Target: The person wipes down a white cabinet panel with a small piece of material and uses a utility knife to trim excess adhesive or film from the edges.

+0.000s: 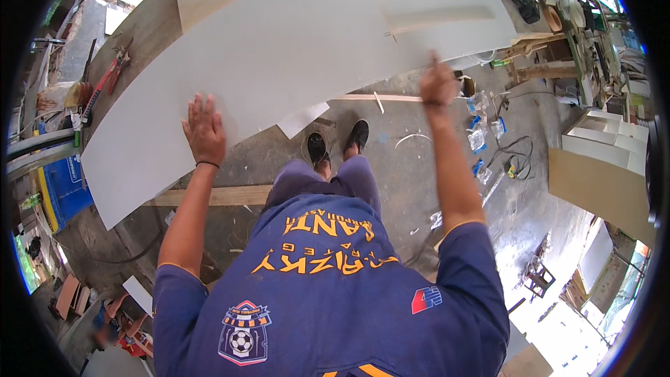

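Observation:
A large white panel point(279, 49) stretches across the space in front of me, its near edge toward my legs. My left hand point(204, 129) lies flat on it near that edge, fingers spread, holding nothing. Beyond the panel's near edge on the right is my right hand point(438, 84), blurred, one finger pointing forward. I cannot make out whether its other fingers hold anything. A long beige smear or strip point(443, 19) shows on the panel's right part, with a small thin dark mark point(392, 36) beside it.
Wooden battens point(216, 196) run under the panel by my feet. Clear plastic packets point(478, 129) and a dark cord point(520, 157) lie on the floor at right. A white cabinet point(607, 139) stands farther right. Red-handled cutters point(105, 84) and a blue box point(66, 192) are at left.

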`<action>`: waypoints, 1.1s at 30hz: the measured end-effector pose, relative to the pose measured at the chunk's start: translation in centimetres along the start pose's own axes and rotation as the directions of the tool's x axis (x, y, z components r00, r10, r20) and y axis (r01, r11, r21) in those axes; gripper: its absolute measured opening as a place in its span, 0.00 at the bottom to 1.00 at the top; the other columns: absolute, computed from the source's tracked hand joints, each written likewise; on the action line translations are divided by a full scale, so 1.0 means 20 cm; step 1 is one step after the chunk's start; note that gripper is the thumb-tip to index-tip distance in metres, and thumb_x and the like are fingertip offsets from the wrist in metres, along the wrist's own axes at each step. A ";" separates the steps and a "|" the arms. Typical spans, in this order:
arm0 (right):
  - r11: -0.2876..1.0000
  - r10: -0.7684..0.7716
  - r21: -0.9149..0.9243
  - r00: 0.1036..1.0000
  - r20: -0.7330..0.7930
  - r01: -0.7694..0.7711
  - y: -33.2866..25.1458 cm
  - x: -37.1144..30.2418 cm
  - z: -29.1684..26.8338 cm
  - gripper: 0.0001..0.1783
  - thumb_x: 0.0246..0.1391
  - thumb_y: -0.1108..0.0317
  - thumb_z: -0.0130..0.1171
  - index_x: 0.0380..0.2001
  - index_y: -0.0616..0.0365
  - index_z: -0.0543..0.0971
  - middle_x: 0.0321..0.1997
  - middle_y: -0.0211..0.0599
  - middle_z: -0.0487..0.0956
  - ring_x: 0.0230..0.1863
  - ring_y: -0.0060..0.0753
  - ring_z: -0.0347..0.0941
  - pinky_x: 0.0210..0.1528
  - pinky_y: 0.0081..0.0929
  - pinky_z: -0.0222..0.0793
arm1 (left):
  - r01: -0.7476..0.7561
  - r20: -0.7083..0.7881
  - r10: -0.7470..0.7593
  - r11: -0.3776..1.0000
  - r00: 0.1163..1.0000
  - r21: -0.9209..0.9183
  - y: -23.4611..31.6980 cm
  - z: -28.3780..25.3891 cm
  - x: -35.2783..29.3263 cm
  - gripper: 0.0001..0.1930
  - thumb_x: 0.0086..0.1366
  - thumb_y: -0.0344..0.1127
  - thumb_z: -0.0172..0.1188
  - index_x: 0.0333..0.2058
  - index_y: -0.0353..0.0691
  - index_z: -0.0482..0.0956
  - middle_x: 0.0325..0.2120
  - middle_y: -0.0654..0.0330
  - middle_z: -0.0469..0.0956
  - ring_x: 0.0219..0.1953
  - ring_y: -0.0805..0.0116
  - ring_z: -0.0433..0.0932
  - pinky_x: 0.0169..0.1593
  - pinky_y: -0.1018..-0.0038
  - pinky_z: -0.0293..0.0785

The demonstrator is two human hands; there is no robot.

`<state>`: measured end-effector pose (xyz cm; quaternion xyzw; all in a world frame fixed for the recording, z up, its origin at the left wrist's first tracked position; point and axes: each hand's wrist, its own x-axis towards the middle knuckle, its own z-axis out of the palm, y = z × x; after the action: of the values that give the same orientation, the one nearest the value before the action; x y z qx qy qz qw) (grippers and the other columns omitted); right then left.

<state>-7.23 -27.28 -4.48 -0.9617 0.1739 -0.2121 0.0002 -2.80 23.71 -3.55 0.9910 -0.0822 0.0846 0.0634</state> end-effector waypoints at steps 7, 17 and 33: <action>0.761 -0.480 0.582 0.853 0.207 0.287 -1.22 -0.54 -0.33 0.23 0.47 0.74 0.49 0.48 0.45 0.75 0.32 0.38 0.77 0.33 0.39 0.75 0.33 0.40 0.74 | -0.039 0.037 0.039 0.999 0.999 -0.020 -0.07 -0.01 -0.03 0.22 0.69 0.46 0.41 0.61 0.58 0.62 0.66 0.66 0.52 0.68 0.63 0.47 0.66 0.51 0.39; 0.979 -0.131 0.174 0.981 0.145 0.105 -0.30 -0.10 -0.06 0.29 0.42 0.75 0.51 0.53 0.48 0.73 0.31 0.47 0.76 0.29 0.47 0.72 0.31 0.41 0.71 | -0.031 -0.009 0.031 0.999 0.999 -0.027 0.00 -0.02 -0.01 0.22 0.69 0.43 0.42 0.61 0.57 0.63 0.65 0.65 0.53 0.68 0.63 0.47 0.66 0.52 0.39; 0.910 -0.385 0.256 0.893 0.232 0.326 -0.56 -0.15 -0.14 0.27 0.43 0.73 0.49 0.50 0.44 0.74 0.31 0.43 0.76 0.33 0.45 0.74 0.34 0.39 0.73 | -0.012 0.017 0.011 1.000 1.000 0.006 0.01 -0.03 -0.01 0.22 0.68 0.43 0.42 0.61 0.59 0.62 0.65 0.66 0.53 0.68 0.63 0.47 0.66 0.51 0.38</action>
<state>-7.19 -15.46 -2.27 -0.9917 -0.0309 -0.0891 0.0872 -3.23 23.56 -2.98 0.9914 -0.0882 0.0767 0.0592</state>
